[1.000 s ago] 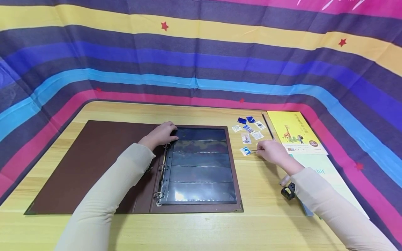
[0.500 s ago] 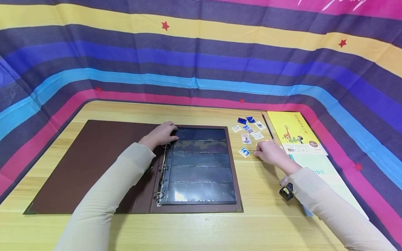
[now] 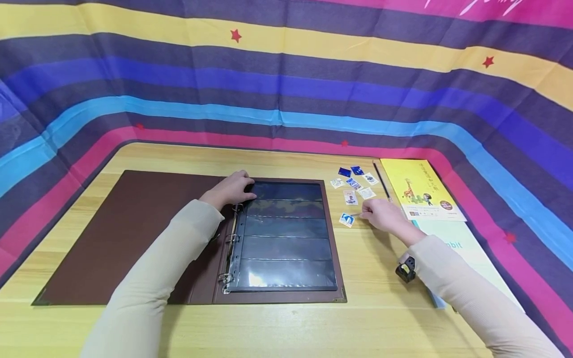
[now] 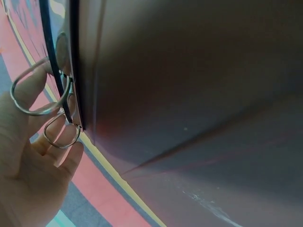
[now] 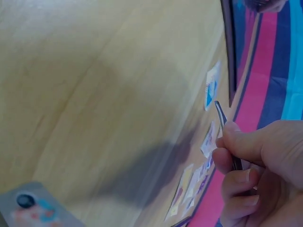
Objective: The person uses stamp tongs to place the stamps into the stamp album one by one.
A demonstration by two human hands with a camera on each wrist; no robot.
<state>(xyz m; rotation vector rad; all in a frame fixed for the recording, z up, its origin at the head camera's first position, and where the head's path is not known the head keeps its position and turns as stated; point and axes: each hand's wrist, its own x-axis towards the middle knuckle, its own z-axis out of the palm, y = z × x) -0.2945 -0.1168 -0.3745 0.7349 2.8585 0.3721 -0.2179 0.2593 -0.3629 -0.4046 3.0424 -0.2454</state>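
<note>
My right hand [image 3: 384, 216] pinches metal tweezers [image 5: 221, 115] between thumb and fingers. Their tip is at the near edge of a blue-and-white stamp [image 3: 346, 220] lying on the table; whether it grips the stamp I cannot tell. Left of it lies an open brown ring-binder stamp album [image 3: 152, 233], with a black page of clear pockets [image 3: 286, 248] on its right side. My left hand [image 3: 230, 189] rests at the page's top left corner, thumb on the page, fingers spread near the metal rings [image 4: 61, 130].
Several more stamps [image 3: 350, 197] lie loosely grouped beyond my right hand. A thin dark pencil-like stick [image 3: 382, 180] lies beside a yellow booklet [image 3: 416, 186]. Beneath that is a pale green book [image 3: 447, 248]. A striped cloth [image 3: 277, 89] hangs around the table's back and sides.
The blue-and-white stamp has shifted slightly left and toward me, and my right hand with the tweezers has drifted the same way. My left hand stays at the album page.
</note>
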